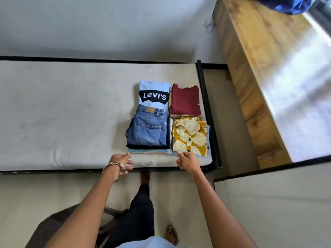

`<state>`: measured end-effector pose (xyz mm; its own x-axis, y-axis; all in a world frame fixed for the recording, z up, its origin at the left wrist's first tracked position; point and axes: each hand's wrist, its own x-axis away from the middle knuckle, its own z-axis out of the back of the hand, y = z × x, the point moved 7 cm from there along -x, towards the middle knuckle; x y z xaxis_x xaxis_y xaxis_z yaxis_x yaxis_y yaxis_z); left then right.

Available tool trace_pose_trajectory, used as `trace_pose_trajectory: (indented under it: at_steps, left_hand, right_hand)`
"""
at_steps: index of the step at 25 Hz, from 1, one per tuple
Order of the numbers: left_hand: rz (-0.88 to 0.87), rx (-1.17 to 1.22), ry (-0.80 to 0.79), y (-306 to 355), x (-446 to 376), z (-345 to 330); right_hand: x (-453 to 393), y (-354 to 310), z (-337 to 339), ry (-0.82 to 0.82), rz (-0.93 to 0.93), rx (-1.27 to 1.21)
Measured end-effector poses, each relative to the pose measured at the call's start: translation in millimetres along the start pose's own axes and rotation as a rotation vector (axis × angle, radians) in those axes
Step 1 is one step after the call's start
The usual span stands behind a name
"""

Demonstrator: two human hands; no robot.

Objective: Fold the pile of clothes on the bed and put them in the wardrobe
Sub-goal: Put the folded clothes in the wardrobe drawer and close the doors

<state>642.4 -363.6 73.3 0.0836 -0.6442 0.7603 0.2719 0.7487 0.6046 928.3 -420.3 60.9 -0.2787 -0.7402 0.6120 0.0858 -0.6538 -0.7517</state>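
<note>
Folded clothes lie in stacks at the right end of the bed's mattress (71,113). Blue jeans (148,129) top a stack over dark and patterned pieces. Behind them lies a light blue printed T-shirt (154,93). A maroon top (185,100) sits at the back right, and a yellow patterned shirt (189,136) lies in front of it. My left hand (121,162), with bangles on its wrist, hovers just before the jeans stack, fingers loosely curled and holding nothing. My right hand (187,161) hangs near the yellow shirt's front edge, fingers curled, gripping nothing that I can see.
The black bed frame (208,113) borders the mattress on the right. A wooden desk or shelf (250,86) stands at the right with something blue (290,4) on top. A second mattress (277,203) lies at the lower right. My legs and feet stand on the floor by a dark object (53,224).
</note>
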Motion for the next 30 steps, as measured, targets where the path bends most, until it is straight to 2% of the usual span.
trace_pose_trajectory:
  at_steps: [3, 8, 12, 15, 19, 22, 24, 27, 30]
  left_hand:
    - [0.045, -0.029, 0.017, 46, -94, -2]
    - [0.054, -0.227, 0.043, 107, -240, -10]
    - [0.113, -0.425, 0.0, 113, -337, -15]
    - [0.161, -0.463, -0.064, 91, -385, -26]
    - [0.153, -0.224, -0.181, 63, -413, -41]
    - [0.102, -0.178, -0.178, 52, -421, -42]
    - [0.119, -0.144, -0.185, 53, -421, -44]
    - [0.166, -0.144, -0.251, 59, -424, -48]
    - [0.169, -0.112, -0.24, 55, -422, -49]
  right_hand:
    - [-105, -10, -28, -0.01, -0.08, -0.028]
    - [-219, -31, -69, 0.015, -0.277, -0.031]
    - [-295, -31, -83, 0.053, -0.317, 0.047]
    - [-332, 4, -93, 0.065, -0.382, 0.121]
    - [-350, 29, -97, 0.091, -0.386, 0.069]
    - [-356, 41, -99, 0.089, -0.356, -0.115]
    - [-356, 45, -99, 0.006, -0.399, -0.229]
    - [-362, 50, -97, -0.099, -0.47, -0.242]
    - [-358, 47, -102, -0.06, -0.45, -0.361]
